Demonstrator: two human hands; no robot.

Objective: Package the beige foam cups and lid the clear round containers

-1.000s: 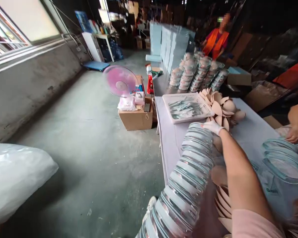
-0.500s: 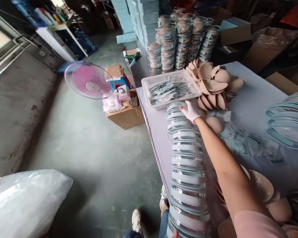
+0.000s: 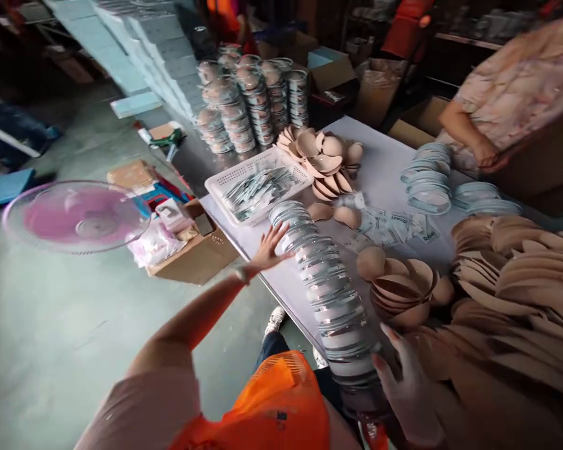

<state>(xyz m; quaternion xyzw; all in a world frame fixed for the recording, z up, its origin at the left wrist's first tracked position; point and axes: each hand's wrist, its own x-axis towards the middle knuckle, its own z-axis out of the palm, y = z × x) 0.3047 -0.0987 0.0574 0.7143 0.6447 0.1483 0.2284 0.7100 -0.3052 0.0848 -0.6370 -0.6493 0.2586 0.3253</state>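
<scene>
A grey-green concrete floor [image 3: 51, 337] fills the left side, dull and scuffed, with light falling on it from the left. A pink fan [image 3: 75, 215] stands on it, just beside an open cardboard box [image 3: 192, 256] set against the near end of a long table [image 3: 385, 178] covered in pale sheeting. Beyond the table a row of pale blue flat boxes [image 3: 145, 44] runs into the dim back of the room (details there are too dark to tell). More cardboard cartons [image 3: 338, 75] stand behind the table's far side. At far left a blue platform [image 3: 4, 187] lies low on the floor.
</scene>
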